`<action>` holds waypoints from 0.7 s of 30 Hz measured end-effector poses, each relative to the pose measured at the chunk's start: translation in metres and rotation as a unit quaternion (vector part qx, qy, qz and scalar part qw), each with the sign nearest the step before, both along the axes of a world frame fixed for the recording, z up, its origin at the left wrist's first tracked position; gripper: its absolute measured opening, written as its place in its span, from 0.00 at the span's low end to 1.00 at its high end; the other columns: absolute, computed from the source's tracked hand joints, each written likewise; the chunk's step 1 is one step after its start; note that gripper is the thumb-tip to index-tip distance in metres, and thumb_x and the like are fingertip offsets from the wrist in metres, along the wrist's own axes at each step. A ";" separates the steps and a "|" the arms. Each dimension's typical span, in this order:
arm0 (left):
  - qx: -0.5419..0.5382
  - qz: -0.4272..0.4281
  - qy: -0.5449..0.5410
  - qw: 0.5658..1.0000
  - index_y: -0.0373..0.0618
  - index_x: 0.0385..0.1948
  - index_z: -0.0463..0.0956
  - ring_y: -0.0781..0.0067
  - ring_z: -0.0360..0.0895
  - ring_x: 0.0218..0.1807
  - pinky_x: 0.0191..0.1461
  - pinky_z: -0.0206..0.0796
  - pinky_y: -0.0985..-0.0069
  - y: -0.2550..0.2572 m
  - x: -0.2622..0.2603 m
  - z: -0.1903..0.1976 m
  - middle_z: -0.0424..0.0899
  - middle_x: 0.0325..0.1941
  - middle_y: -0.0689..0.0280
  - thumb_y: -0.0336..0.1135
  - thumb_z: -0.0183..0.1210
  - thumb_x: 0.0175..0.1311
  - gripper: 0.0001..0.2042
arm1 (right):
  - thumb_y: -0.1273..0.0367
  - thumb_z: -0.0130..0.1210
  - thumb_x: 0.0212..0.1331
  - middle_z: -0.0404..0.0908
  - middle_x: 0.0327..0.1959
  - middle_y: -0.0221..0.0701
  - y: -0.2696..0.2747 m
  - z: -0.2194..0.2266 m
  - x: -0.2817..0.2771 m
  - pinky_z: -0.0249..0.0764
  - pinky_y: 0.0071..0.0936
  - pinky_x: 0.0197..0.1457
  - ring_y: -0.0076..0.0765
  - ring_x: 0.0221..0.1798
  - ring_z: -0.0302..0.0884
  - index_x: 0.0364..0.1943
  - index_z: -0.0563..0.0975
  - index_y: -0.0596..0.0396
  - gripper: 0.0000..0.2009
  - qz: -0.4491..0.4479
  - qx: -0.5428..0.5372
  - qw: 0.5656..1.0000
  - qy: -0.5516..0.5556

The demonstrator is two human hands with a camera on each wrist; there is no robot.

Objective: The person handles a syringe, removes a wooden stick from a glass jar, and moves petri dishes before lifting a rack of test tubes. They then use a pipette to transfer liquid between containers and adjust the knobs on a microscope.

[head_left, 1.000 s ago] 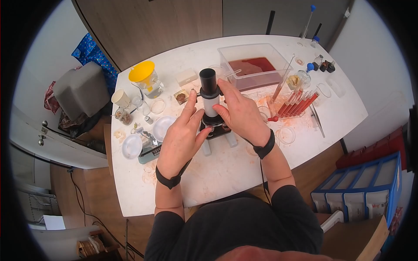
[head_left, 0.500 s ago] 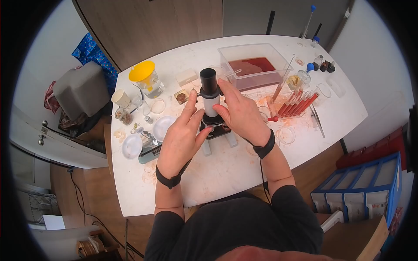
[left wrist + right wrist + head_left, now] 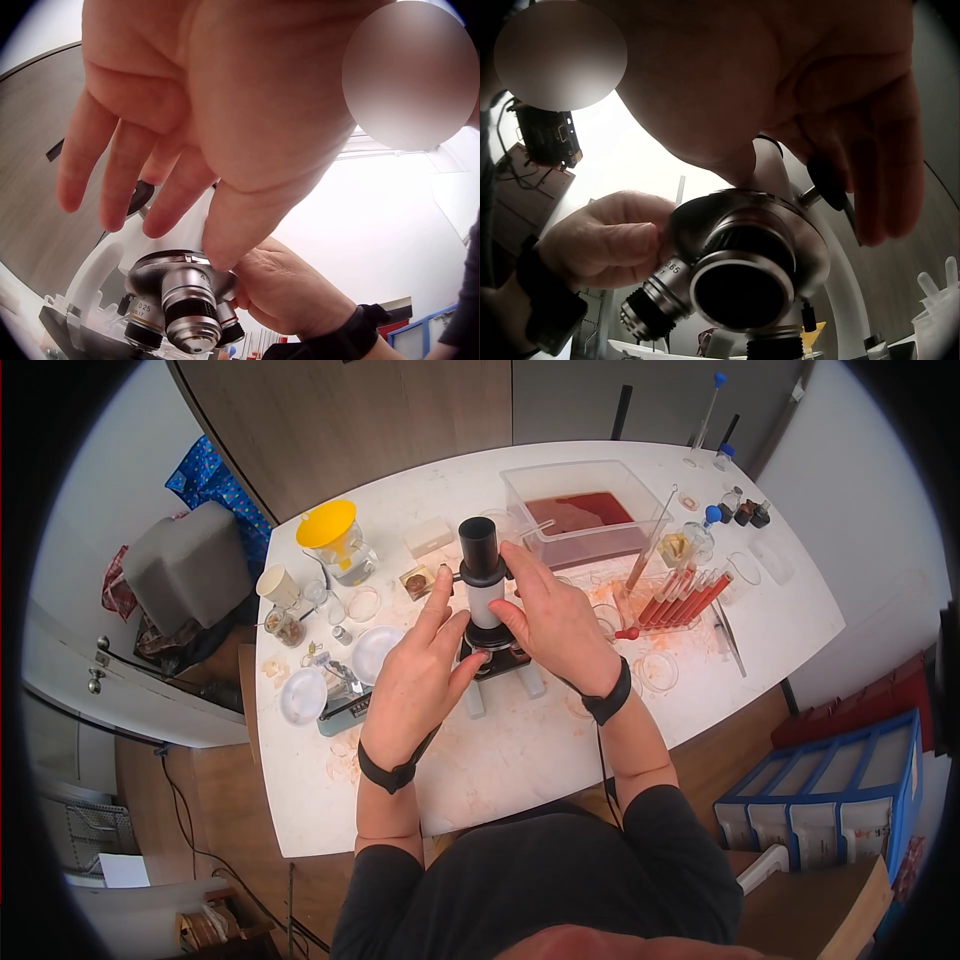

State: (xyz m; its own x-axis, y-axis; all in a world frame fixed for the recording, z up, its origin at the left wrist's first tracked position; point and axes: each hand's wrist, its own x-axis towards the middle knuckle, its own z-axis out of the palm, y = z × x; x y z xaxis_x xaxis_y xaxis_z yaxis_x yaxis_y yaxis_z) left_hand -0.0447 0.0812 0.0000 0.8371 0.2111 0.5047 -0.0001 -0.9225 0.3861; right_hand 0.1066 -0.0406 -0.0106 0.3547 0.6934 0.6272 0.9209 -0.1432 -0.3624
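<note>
A microscope with a white tube and a wide black eyepiece stands upright before me. My left hand lies along its left side, straight fingers reaching up toward the focus knob. In the left wrist view the left thumb tip overlaps the nosepiece above a silver objective. On the other side, my right hand has its fingertips beside the eyepiece collar and its thumb against the tube. The right wrist view shows a black knob close against the right fingers. Stage and base are partly hidden by the hands.
A balance with white pans stands left, near a yellow funnel over a glass vessel. Behind is a clear tub of red liquid. Racked red test tubes, a dropper, petri dishes and tweezers lie right.
</note>
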 end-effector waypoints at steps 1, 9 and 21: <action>0.000 0.000 0.000 1.000 0.34 0.44 0.78 0.55 0.81 0.52 0.50 0.75 0.68 0.000 0.000 0.000 0.61 0.72 0.50 0.31 0.68 0.52 0.18 | 0.62 0.60 0.58 0.73 0.57 0.47 0.000 0.000 0.000 0.79 0.39 0.43 0.50 0.47 0.80 0.60 0.64 0.65 0.29 0.000 -0.001 1.000 0.002; 0.008 -0.011 -0.019 1.000 0.33 0.44 0.75 0.53 0.81 0.47 0.47 0.76 0.67 0.001 0.000 -0.001 0.63 0.70 0.48 0.30 0.69 0.50 0.19 | 0.62 0.60 0.58 0.74 0.57 0.47 0.000 -0.001 0.001 0.79 0.38 0.41 0.49 0.46 0.80 0.59 0.64 0.65 0.29 0.000 0.011 1.000 -0.013; 0.008 -0.012 -0.015 1.000 0.32 0.44 0.75 0.53 0.81 0.48 0.47 0.75 0.66 0.001 0.000 -0.002 0.62 0.70 0.48 0.30 0.68 0.51 0.19 | 0.62 0.61 0.58 0.74 0.56 0.45 0.001 -0.001 0.001 0.79 0.37 0.40 0.48 0.46 0.81 0.59 0.65 0.64 0.29 0.000 0.009 1.000 -0.009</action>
